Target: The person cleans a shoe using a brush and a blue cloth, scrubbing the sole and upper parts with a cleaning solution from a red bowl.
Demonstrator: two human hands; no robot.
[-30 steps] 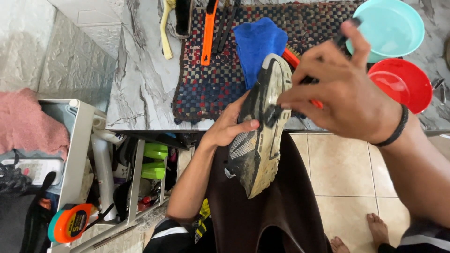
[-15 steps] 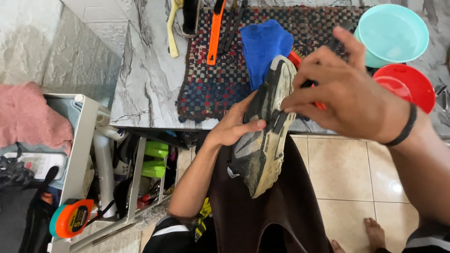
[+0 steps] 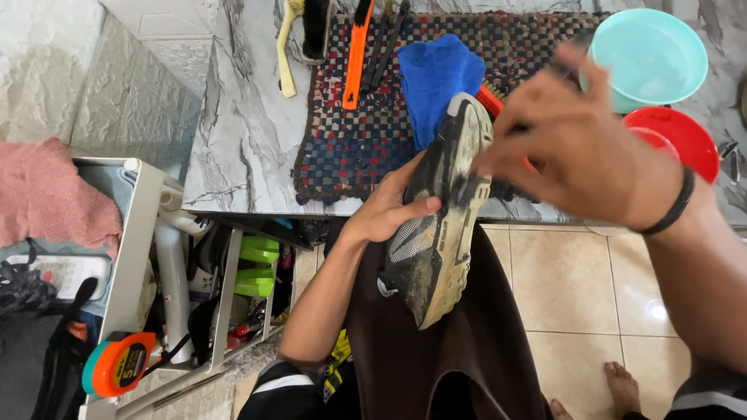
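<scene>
Mud cakes the pale, ridged sole of the shoe [image 3: 440, 218], which stands tilted over the person's lap, toe up against the counter [image 3: 241, 124] edge, its grey mesh side showing under the dirt. The left hand [image 3: 385, 208] wraps the shoe from the side, thumb laid across the mesh and fingers curled behind. The right hand [image 3: 580, 148], blurred, is closed on a dark-handled brush [image 3: 510, 140] pressed at the sole; its bristles are hard to make out. Behind lies a woven checked mat [image 3: 350, 140] in red, blue and cream on veined grey marble, with a soft blue cloth [image 3: 436, 78] bunched on it and an orange tool [image 3: 354, 54] beside. Two smooth plastic bowls, one teal [image 3: 650, 54], one red [image 3: 685, 140], sit at the right. Low on the left, a round orange tape measure [image 3: 117, 362] rests on a white shelf [image 3: 132, 257].
</scene>
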